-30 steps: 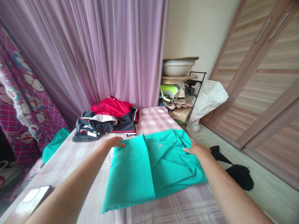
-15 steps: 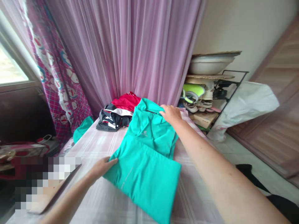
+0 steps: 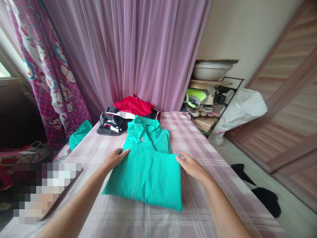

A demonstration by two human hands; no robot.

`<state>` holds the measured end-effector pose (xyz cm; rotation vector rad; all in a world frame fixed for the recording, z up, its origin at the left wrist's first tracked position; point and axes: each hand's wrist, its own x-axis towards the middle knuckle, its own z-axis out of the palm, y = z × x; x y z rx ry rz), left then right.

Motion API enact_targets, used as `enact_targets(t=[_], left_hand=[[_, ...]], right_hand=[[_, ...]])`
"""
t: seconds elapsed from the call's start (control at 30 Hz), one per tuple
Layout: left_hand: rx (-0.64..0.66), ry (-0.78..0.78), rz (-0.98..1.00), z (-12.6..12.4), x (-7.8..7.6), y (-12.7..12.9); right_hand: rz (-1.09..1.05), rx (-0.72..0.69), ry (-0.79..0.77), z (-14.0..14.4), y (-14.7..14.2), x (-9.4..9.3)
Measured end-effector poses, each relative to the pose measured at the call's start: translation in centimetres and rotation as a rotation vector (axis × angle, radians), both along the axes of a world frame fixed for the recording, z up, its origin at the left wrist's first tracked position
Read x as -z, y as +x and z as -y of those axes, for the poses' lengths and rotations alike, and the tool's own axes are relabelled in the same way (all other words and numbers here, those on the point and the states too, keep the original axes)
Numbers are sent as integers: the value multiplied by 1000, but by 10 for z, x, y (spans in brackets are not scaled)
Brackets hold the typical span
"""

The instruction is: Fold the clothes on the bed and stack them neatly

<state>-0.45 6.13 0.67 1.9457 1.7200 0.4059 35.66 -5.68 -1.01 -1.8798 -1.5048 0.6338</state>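
A teal collared shirt point(image 3: 148, 178) lies on the bed, its lower part folded up over the front. The collar points away from me, and a small pale logo shows on the chest. My left hand point(image 3: 116, 158) grips the left end of the folded edge between thumb and fingers. At the right end of that same edge, my right hand point(image 3: 189, 163) pinches the corner. Most of the left fingers are hidden under the cloth.
Beyond the collar sits a pile of dark clothes point(image 3: 111, 124) with a red garment point(image 3: 133, 105) on top. A plaid sheet point(image 3: 195, 138) covers the bed. A blurred-out flat object point(image 3: 49, 191) lies at left. A shoe rack point(image 3: 226, 105) stands at right.
My right hand has moved from the collar down to the right corner of the folded edge. My left hand has shifted up along the fold. The shirt now lies straighter, its near edge more level.
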Motion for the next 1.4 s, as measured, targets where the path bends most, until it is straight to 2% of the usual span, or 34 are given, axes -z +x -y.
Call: enact_targets(t=[0.1, 0.2, 0.27, 0.37, 0.5, 0.6, 0.67, 0.8, 0.93, 1.0, 1.1, 1.13, 1.2, 1.3, 1.4], left_hand=[[-65, 39, -12, -2, 4, 5], [-137, 74, -60, 1, 8, 1], [-162, 57, -118, 2, 11, -3], [-141, 16, -174, 2, 17, -8], [-107, 7, -223, 2, 19, -12], [-102, -29, -270, 4, 17, -10], [-91, -45, -293, 9, 17, -6], [-44, -43, -292, 33, 22, 1], [-66, -11, -315, 58, 19, 2], [-58, 145, -340, 67, 11, 8], [123, 482, -320, 79, 1, 33], [199, 544, -308, 83, 1, 45], [300, 544, -304, 89, 7, 69], [300, 423, -323, 91, 26, 91], [288, 389, -324, 87, 39, 92]], right_hand=[[-35, 2, 93, 5, -20, 8], [122, 109, 155, -12, -43, -1], [270, 126, 61, -22, -57, -5], [449, 109, -92, -23, -69, -1], [491, 166, -174, -7, -68, 10], [355, 93, -280, -3, -63, 11], [293, 30, -288, -7, -59, 7], [338, 6, -251, -14, -45, -4], [447, -24, -325, -4, -34, -11], [491, 16, -251, 7, -39, -16], [533, 71, 92, 21, -59, -21], [534, 44, 207, 24, -68, -21], [533, -76, 322, 26, -86, -16], [560, -230, 220, 23, -103, 2], [567, -256, 117, 17, -102, 18]])
